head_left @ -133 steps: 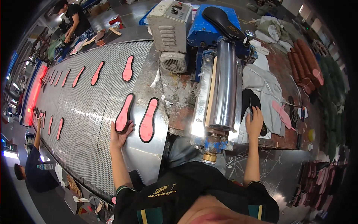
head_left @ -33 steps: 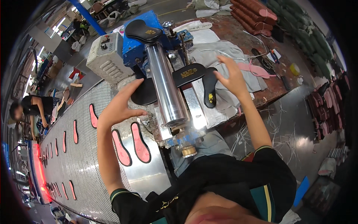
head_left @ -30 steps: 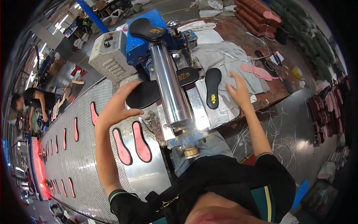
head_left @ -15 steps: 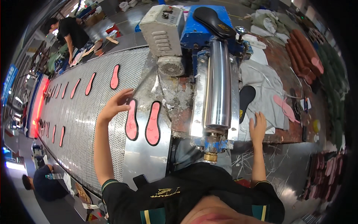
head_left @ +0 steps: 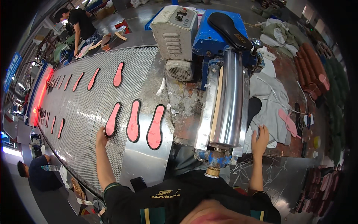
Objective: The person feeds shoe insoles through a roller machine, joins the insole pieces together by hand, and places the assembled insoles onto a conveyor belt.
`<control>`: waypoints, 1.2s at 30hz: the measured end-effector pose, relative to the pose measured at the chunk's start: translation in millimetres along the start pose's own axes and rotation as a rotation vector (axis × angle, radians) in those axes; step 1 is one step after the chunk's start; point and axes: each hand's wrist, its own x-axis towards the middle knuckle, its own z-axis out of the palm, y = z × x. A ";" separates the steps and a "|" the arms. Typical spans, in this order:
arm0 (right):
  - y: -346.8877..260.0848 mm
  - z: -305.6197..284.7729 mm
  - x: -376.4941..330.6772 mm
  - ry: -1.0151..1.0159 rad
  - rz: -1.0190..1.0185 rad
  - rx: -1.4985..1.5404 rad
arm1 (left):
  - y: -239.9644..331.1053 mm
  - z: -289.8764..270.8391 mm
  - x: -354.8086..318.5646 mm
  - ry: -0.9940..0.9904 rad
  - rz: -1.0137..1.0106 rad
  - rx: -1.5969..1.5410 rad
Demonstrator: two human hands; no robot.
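My left hand [head_left: 101, 137] is at the wide lower end of a pink insole with a black rim [head_left: 113, 119], its fingers closed at the insole's edge. This insole is slightly tilted over the perforated conveyor [head_left: 87, 145]. Two more insoles of the same kind, one nearer my left hand [head_left: 133, 121] and one farther right [head_left: 156, 127], lie side by side at the smooth metal end plate [head_left: 143, 164]. My right hand [head_left: 260, 141] rests with fingers spread on a grey cloth [head_left: 270, 95]. Just above it a black insole [head_left: 254, 108] is partly hidden behind the steel roller [head_left: 229, 100].
A roller machine with a grey motor housing [head_left: 174, 33] and blue body [head_left: 203, 37] stands centre; black insoles [head_left: 229, 30] lie on top. More pink insoles [head_left: 118, 74] sit along the conveyor. A glowing red heater [head_left: 43, 93] spans its far end. Another person [head_left: 80, 24] works beyond.
My left hand has moved down and left, from beside the pair of pink insoles to a third one that now shows there. My right hand stays on the cloth. The view has shifted slightly.
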 end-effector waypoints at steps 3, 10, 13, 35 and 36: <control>-6.0 2.4 2.1 0.007 0.008 0.014 | 33.6 29.4 26.5 0.020 0.047 0.033; -5.7 -1.7 1.9 0.013 0.060 0.019 | 93.6 190.2 66.6 -0.300 0.246 0.070; -9.1 -3.8 3.0 0.029 0.047 0.027 | 110.6 248.3 77.9 -0.240 0.194 0.078; -2.7 -0.2 1.3 0.066 0.049 0.051 | 60.6 330.8 -31.0 -0.030 1.040 1.269; -2.6 -0.5 0.8 0.076 0.036 0.038 | 56.8 331.0 -36.7 0.045 1.102 1.256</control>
